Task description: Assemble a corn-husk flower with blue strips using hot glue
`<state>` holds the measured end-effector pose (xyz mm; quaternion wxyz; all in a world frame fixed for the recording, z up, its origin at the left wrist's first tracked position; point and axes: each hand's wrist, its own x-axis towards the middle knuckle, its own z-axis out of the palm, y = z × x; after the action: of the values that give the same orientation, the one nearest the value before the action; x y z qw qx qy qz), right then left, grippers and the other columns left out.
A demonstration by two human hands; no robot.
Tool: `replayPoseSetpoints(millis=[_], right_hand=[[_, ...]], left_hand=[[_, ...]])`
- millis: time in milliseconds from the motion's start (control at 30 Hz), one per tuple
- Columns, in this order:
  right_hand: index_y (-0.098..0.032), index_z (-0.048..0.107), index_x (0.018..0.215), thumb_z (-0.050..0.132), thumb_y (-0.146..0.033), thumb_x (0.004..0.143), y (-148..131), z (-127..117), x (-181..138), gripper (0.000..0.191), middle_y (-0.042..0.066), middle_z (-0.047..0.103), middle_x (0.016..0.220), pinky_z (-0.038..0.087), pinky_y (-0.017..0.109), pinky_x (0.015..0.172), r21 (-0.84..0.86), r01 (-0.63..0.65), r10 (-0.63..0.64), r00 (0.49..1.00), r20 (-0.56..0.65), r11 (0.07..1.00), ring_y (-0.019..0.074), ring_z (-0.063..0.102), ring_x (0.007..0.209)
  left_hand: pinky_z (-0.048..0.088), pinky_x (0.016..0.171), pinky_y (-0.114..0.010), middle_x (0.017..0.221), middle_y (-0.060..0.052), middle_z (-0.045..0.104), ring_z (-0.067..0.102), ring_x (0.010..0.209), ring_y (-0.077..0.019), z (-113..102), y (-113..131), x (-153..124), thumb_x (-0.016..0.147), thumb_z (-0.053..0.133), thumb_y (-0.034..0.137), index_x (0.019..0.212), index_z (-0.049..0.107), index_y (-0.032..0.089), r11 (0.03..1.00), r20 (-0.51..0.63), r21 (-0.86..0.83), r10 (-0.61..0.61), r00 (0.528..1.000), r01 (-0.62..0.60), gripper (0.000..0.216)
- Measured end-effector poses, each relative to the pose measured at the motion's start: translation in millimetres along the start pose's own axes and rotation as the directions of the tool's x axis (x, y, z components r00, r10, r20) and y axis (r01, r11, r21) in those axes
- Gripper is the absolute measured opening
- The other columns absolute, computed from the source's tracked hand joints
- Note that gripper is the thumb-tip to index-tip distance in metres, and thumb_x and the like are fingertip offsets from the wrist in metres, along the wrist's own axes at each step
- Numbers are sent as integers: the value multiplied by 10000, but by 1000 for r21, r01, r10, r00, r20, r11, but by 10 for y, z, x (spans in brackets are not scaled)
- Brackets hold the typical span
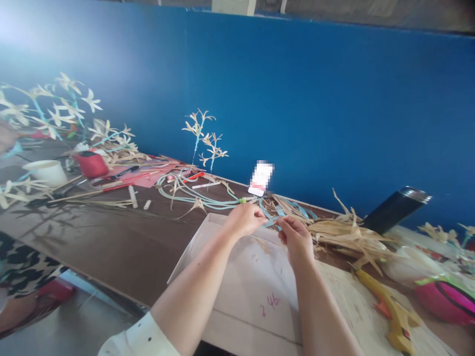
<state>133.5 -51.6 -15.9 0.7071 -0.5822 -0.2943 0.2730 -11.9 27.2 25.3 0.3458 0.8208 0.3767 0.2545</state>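
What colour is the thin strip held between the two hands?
Light blue strip, pinched between both hands; seen in the head view.

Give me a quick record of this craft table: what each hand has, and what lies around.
left hand: pinches one end of a light blue strip
right hand: pinches the strip's other end
under hands: white board with pink writing
right of hands: dried leaves, yellow glue gun, dark flask
behind: straw flower stem standing before the blue wall
far left: red cup, white bowl
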Motion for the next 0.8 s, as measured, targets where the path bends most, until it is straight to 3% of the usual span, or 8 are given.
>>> replayPoseSetpoints(millis=[67,133,267,333,400,500,633,800], right_hand=[[-173,649,729,765,-408,582,8,-1,-3,300,-1,612,640,257,181,377,25,-29,27,996,81,999,46,412,428],[-168,651,736,764,-406,594,15,2,-11,299,-21,560,573,251,177,388,42,-59,52,989,135,997,48,396,440],[-157,636,732,771,-410,593,3,47,-54,319,-56,446,484,230,167,391,50,-114,105,983,152,992,45,336,439],[-152,635,744,770,-430,588,-18,71,-74,346,-43,491,521,229,166,386,45,-115,108,985,132,992,39,330,436],[-148,640,759,768,-460,575,-51,65,-72,385,-7,578,619,239,170,376,33,-80,78,995,60,996,35,348,436],[-151,632,736,775,-488,541,-114,-36,-9,415,8,622,682,251,178,359,34,16,-10,985,-175,999,40,376,427],[-164,579,709,789,-447,533,-202,-269,128,394,-2,616,678,260,172,354,175,175,-74,879,-471,969,48,396,443],[-145,585,712,791,-396,555,-292,-372,176,361,35,639,722,262,175,357,178,269,-157,866,-474,946,39,368,439]], left_hand=[[444,661,-234,820,-46,698,604,730,-150,114,0,24,683,650,398,886,700,202,985,77,-173,12,997,2,287],[453,602,-224,787,-47,693,606,679,-138,184,-9,47,692,643,394,909,689,182,955,144,-283,-54,988,93,307],[465,567,-197,780,-60,693,625,686,-126,185,-13,57,700,645,308,834,670,143,897,204,-383,-149,968,219,214],[461,556,-186,770,-58,696,630,696,-125,163,-13,57,700,645,302,808,660,144,886,205,-397,-169,964,240,192],[454,541,-182,756,-54,697,632,696,-128,156,-23,69,702,636,305,784,658,149,880,173,-408,-188,967,244,177],[452,532,-193,738,-50,695,624,660,-129,179,-61,113,710,615,296,755,660,153,867,38,-441,-239,970,231,157],[441,538,-199,715,-31,685,610,601,-114,236,-130,176,728,581,295,741,659,163,849,-132,-491,-294,947,195,154],[425,562,-212,729,-18,690,602,593,-113,303,-220,221,736,546,288,759,663,176,854,-232,-483,-338,912,193,164]])
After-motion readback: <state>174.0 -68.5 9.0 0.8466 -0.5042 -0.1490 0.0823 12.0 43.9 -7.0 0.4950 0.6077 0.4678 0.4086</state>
